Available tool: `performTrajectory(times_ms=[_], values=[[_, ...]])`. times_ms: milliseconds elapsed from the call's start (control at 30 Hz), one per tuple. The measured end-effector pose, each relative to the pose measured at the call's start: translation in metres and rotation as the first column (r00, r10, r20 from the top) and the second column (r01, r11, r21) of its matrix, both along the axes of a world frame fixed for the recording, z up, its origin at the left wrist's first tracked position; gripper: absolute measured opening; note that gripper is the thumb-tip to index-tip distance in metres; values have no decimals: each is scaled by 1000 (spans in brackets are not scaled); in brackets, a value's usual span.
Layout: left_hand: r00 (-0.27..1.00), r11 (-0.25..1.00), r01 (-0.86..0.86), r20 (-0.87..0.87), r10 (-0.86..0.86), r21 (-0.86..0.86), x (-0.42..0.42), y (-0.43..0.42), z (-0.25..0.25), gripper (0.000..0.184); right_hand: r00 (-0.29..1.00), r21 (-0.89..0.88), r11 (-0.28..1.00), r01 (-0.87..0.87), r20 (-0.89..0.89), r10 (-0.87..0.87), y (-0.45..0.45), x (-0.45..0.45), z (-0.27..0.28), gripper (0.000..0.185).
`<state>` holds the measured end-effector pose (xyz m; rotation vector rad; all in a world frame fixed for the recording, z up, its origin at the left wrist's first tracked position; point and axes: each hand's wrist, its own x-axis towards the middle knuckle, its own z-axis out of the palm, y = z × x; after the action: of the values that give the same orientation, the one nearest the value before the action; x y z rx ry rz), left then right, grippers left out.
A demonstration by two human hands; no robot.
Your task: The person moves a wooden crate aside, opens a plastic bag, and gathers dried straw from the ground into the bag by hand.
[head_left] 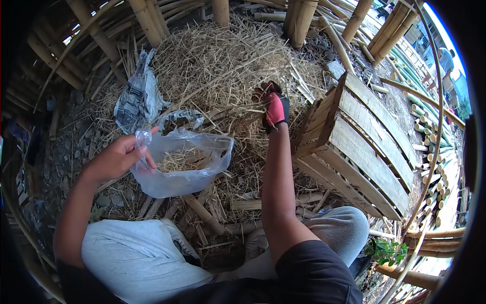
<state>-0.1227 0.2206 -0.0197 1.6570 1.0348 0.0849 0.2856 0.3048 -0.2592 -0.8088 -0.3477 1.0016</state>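
My bare left hand [119, 157] grips the rim of a clear plastic bag [177, 180], which stands open with some straw [182, 159] inside. To the right of the bag, my right hand [273, 104], in a red and black glove, reaches into the pile of dry straw [217, 61]. Its fingers are bent over the straw; what they hold, if anything, is hard to make out. Crumpled newspaper [139, 96] lies behind the bag, on the left of the pile.
A slatted wooden crate [364, 142] lies tilted to the right of my right arm. Bamboo posts [301, 23] stand behind the straw. Cut bamboo poles [438, 187] are stacked at the far right, where a person [445, 63] is visible. A green plant [387, 251] is near my knee.
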Motion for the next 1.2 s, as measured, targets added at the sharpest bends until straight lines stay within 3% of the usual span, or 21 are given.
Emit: performTrajectory(times_ms=[100, 167, 200, 300, 333, 367, 433, 467, 500, 567, 600, 667, 733, 833, 900, 967, 1033, 1100, 1133, 1167, 1200], values=[[1000, 1000, 8, -6, -8, 6, -3, 1, -2, 62, 996, 25, 997, 66, -57, -65, -23, -17, 60, 20], [1000, 999, -12, 11, 13, -29, -1, 0, -1, 62, 990, 148, 979, 137, -62, -129, 14, 19, 16, 23], [1000, 1000, -19, 3, 19, -25, -1, 0, -1, 61, 955, 12, 973, 229, -197, -222, 11, 14, 40, 24], [1000, 1000, -13, 6, 13, 7, -3, 2, -4, 60, 941, 94, 969, 230, -274, -197, -14, -3, 88, 34], [1000, 1000, -24, 17, 24, -12, -4, 2, -5, 60, 919, 76, 942, 328, -258, -299, -25, -20, 112, 33], [999, 999, -34, 26, 34, -21, -4, 3, -6, 59, 943, 197, 952, 235, -282, -174, -31, -22, 116, 33], [998, 998, -51, 45, 52, -41, -6, 3, -8, 58, 945, 297, 936, 190, -315, -92, -33, -28, 124, 35], [998, 998, -52, 38, 54, -39, -6, 4, -11, 57, 957, 546, 837, 4, -244, 154, -37, -29, 121, 35], [998, 998, -53, 31, 54, -37, -7, 5, -13, 55, 965, 214, 967, 135, -250, -79, -48, -45, 151, 34], [999, 999, -47, 14, 47, -20, -8, 7, -16, 54, 969, 399, 915, 63, -245, 40, -65, -66, 160, 34], [999, 999, -42, 4, 42, -5, -9, 7, -17, 54, 910, 603, 792, -101, -266, 319, -67, -61, 160, 33], [999, 999, -37, -9, 37, 18, -11, 9, -20, 54, 907, 666, 738, -106, -239, 346, -77, -66, 163, 28], [999, 999, -39, -12, 39, 35, -14, 10, -24, 54, 979, 425, 903, 66, -204, 24, -92, -80, 186, 27], [998, 998, -61, -20, 61, 12, -13, 9, -22, 53, 965, 726, 679, -107, -88, 246, -77, -64, 160, 35], [997, 997, -80, -20, 80, 6, -13, 8, -21, 55, 971, 404, 899, 167, -226, -78, -81, -96, 187, 27], [996, 996, -87, -21, 87, 5, -13, 8, -20, 56, 957, 500, 863, 62, -275, 90, -72, -105, 170, 26], [996, 996, -85, -20, 85, 8, -15, 9, -20, 56, 969, 337, 934, 121, -246, -36, -69, -132, 167, 25], [997, 997, -74, 0, 74, 3, -18, 11, -22, 57, 987, 374, 927, -26, -136, 83, -73, -154, 151, 33], [998, 998, -69, 9, 69, 1, -19, 12, -22, 57, 968, 250, 967, -41, -229, 100, -71, -166, 147, 33], [998, 998, -64, 5, 64, 9, -20, 12, -22, 58, 963, 366, 914, -177, -129, 238, -66, -171, 124, 33], [998, 998, -59, 1, 59, 17, -20, 12, -21, 58, 977, 286, 945, -156, -93, 189, -61, -182, 116, 33]])
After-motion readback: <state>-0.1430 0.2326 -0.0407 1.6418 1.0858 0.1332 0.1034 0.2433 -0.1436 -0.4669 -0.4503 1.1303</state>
